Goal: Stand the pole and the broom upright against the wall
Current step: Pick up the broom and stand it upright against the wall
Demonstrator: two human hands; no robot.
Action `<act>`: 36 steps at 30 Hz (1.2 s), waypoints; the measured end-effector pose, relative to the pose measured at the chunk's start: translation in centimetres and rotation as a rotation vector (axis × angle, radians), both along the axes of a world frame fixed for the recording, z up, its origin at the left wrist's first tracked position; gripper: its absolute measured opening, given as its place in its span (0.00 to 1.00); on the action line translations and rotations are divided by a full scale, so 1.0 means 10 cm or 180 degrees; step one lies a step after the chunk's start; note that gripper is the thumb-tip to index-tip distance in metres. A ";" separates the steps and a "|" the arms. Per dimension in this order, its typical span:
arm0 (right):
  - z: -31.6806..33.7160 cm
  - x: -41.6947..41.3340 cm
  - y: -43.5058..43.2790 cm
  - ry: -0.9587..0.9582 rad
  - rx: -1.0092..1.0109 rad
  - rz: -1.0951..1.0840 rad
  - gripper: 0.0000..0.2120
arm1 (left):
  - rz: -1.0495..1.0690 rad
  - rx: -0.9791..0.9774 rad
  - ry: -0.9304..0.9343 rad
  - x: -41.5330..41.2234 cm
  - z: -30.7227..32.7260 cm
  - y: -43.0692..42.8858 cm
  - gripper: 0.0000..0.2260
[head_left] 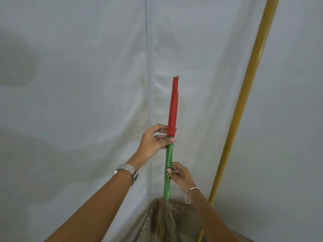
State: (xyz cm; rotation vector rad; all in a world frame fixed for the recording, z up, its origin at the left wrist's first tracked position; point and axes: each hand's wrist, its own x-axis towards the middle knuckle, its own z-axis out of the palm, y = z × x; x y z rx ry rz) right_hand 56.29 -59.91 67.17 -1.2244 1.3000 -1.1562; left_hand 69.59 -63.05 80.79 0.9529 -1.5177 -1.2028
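Two hands are on the one broom (pixel 169 165), holding it upright in the corner where the white walls (pixel 78 84) meet. The left hand (pixel 154 141) pinches the green handle just under the red cap, thumb in front and fingers curled behind; the right hand (pixel 180 173) closes lightly on the handle lower down. The bristles sit at the floor, right in the corner. One yellow pole (pixel 244 102) already leans against the wall on the right, near the broom but apart from it, with no hand on it. So the pole looks done and the broom is the step in hand. Next, I judge, the top needs tipping back until it rests on the wall, then both hands easing off slowly to check it does not slide. A watch (pixel 128 171) is on the left wrist, a thin band (pixel 191 191) on the right.
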 end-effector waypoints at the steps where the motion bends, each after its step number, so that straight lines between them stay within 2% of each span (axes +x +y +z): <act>1: -0.12 0.03 -0.12 -0.0027 -0.0009 -0.0036 0.08 | -0.0054 0.0035 0.0014 0.02 -0.13 -0.15 0.13; 7: -0.56 0.12 -0.59 0.0061 0.0087 -0.0249 0.07 | -0.0065 0.0070 0.0062 0.06 -0.57 -0.65 0.15; 12: -0.75 0.20 -0.84 0.0523 0.0317 -0.0627 0.09 | 0.0369 -0.0134 0.0237 0.04 -0.85 -0.83 0.15; 17: -0.76 0.28 -0.80 0.0499 0.0346 -0.0933 0.13 | 0.0748 -0.0461 0.0212 0.00 -0.96 -0.86 0.16; 21: -0.78 0.24 -0.76 0.0529 0.0332 -0.0883 0.12 | 0.0745 -0.0554 -0.0117 -0.02 -0.98 -0.85 0.16; 25: -0.75 0.25 -0.73 0.0535 0.0266 -0.0781 0.03 | 0.0493 -0.0522 -0.0478 -0.07 -0.97 -0.77 0.13; 27: -0.71 0.25 -0.70 0.0563 0.0209 -0.0658 0.04 | 0.0564 -0.0551 -0.0469 -0.10 -0.92 -0.70 0.12; 32: -0.53 0.21 -0.65 0.0462 -0.0057 -0.0503 0.04 | 0.0740 -0.0422 -0.0026 -0.09 -0.67 -0.68 0.08; 36: -0.58 0.25 -0.65 0.0612 0.0164 -0.0318 0.04 | 0.0901 -0.0319 -0.0157 -0.03 -0.75 -0.68 0.08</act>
